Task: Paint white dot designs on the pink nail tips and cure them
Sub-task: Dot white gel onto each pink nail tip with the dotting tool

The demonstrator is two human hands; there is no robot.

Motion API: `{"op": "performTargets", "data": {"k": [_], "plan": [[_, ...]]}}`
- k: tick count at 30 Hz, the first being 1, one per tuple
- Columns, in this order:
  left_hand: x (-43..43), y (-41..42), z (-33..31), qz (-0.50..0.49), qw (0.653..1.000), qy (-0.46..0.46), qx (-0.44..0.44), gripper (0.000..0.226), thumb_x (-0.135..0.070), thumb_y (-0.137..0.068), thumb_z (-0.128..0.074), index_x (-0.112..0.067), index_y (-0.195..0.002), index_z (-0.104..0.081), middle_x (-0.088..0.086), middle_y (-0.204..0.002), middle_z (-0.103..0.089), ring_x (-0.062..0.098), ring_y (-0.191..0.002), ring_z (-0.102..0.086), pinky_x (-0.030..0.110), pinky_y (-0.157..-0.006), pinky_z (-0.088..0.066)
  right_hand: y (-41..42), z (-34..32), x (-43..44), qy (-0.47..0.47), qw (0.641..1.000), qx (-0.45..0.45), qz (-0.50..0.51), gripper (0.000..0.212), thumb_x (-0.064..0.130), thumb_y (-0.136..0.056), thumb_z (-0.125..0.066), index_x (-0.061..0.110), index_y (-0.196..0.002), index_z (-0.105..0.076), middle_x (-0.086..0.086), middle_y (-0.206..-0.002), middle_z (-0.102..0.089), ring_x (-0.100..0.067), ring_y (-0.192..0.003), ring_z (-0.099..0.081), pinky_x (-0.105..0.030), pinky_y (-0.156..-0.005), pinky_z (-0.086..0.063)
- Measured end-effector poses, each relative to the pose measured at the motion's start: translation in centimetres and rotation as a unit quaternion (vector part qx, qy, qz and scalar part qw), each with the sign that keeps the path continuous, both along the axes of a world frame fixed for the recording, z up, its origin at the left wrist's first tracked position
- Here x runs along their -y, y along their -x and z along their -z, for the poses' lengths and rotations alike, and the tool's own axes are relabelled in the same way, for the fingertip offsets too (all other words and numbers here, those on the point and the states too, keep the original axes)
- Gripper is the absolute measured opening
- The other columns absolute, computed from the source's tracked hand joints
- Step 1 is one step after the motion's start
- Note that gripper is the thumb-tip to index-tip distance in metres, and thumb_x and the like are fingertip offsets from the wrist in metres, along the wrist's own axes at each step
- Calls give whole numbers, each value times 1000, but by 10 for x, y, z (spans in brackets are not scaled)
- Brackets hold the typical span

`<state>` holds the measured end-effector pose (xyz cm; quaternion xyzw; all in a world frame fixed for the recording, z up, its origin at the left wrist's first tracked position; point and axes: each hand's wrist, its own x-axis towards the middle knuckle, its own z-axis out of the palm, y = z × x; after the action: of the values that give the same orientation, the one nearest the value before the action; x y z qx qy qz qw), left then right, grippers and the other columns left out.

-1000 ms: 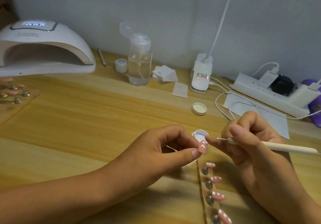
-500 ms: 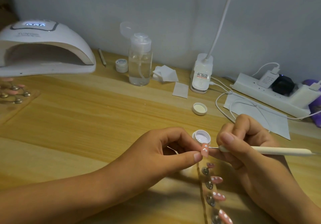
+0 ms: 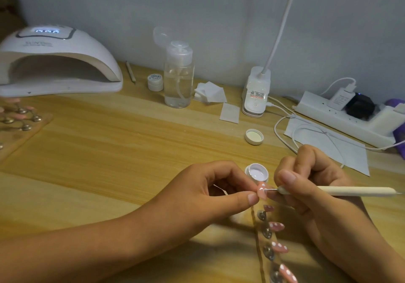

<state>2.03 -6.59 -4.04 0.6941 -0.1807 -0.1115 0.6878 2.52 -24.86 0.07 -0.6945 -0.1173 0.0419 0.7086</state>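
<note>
Fingertips (image 3: 252,198) of left hand (image 3: 208,190), thumb and index curled in, pinch one pink nail tip (image 3: 262,191) and hold it up above the near half of the desk (image 3: 109,151), right of centre. Right hand (image 3: 311,186) has a pen grip on the dotting tool (image 3: 350,191), thumb and fingers closed round its front end. Change over the last second: the metal point was up by the jar rim and clear of the nail, came down onto the nail half a second ago, and now touches its right side. White marks show on the pink face, so I judge dotting of this tip to be under way and not finished. Jar (image 3: 256,172) stands open just behind the held tip and holds a pale white gel up near its rim. Its lid (image 3: 254,136) lies inner face up, farther toward the back edge. Row of pink tips (image 3: 276,226) runs toward the near edge below the hands, most already dotted. Along the back edge a pump bottle (image 3: 179,78), cap flipped open, is part full of clear liquid, with a small jar (image 3: 155,82), closed, just beside it. Curing lamp (image 3: 59,63) sits at the back left corner with its display lit and nothing visible inside, so curing is not yet done.
</note>
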Motion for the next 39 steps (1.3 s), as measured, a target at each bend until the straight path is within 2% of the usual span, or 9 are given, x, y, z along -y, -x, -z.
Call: {"op": "performTargets", "data": {"k": [3,7,12,14,15,18,31,36,39], "plan": [[0,0,0,0,1000,3,-3,4,-28,-80,-72,-31,-81,-72,-7,-81,-70,3,-74,-59,15,-67,-46,1,-2,-1,-7,1000,-1,0,40,9,-63,-55,-23,-80,-39,-14,-58,-54,-5,-45,-57,-13,-45,-50],[0,0,0,-1,1000,0,-4,4,-28,-80,-72,-31,-81,-72,-5,-82,-71,4,-75,-59,16,-68,-47,-1,3,1,-8,1000,8,9,38,9,-64,-56,-21,-78,-38,-2,-51,-56,-4,-45,-56,-13,-45,-49],[0,0,-1,-2,1000,-4,-3,5,-26,-80,-72,-32,-81,-72,-3,-84,-72,5,-76,-60,17,-69,-48,-3,10,6,-14,1000,20,2,37,11,-67,-60,-17,-76,-37,1,-52,-58,-4,-47,-57,-13,-46,-48],[0,1,-1,-3,1000,-8,-3,4,-27,-80,-72,-31,-81,-72,0,-86,-72,7,-77,-60,18,-70,-48,-6,15,8,-36,999,19,-12,37,11,-71,-74,-9,-71,-43,-3,-54,-57,-8,-50,-56,-15,-49,-48],[0,1,-2,-4,1000,-9,-3,4,-27,-80,-71,-31,-82,-72,1,-86,-72,7,-77,-60,19,-70,-48,-7,17,8,-60,998,11,-31,37,14,-70,-81,1,-65,-47,-5,-56,-54,-11,-51,-54,-17,-51,-48],[0,0,-2,-5,1000,-11,-3,4,-27,-80,-71,-31,-81,-72,1,-86,-72,7,-76,-60,19,-69,-48,-10,20,10,-69,995,-4,-72,40,35,-64,-86,18,-61,-49,-3,-60,-52,-11,-56,-51,-22,-60,-48],[0,0,0,0,1000,-14,3,4,-36,-78,-71,-34,-82,-72,-6,-85,-72,4,-76,-61,17,-69,-48,-12,23,13,-68,993,5,-93,37,39,-66,-84,21,-62,-52,-1,-60,-51,-8,-55,-49,-20,-59,-48],[-1,0,0,4,1000,-11,-2,4,-29,-81,-72,-33,-82,-72,-11,-79,-69,-2,-69,-57,11,-63,-44,-13,24,15,-75,993,-5,-89,38,40,-64,-85,21,-62,-53,-1,-61,-50,-9,-56,-48,-20,-59,-49],[-1,1,-1,6,1000,-8,-6,4,-29,-82,-72,-33,-84,-72,-13,-80,-70,-4,-69,-57,9,-62,-43,-15,27,17,-91,994,1,-67,39,45,-65,-83,20,-64,-53,1,-56,-47,-10,-52,-44,-27,-67,-55]]}}
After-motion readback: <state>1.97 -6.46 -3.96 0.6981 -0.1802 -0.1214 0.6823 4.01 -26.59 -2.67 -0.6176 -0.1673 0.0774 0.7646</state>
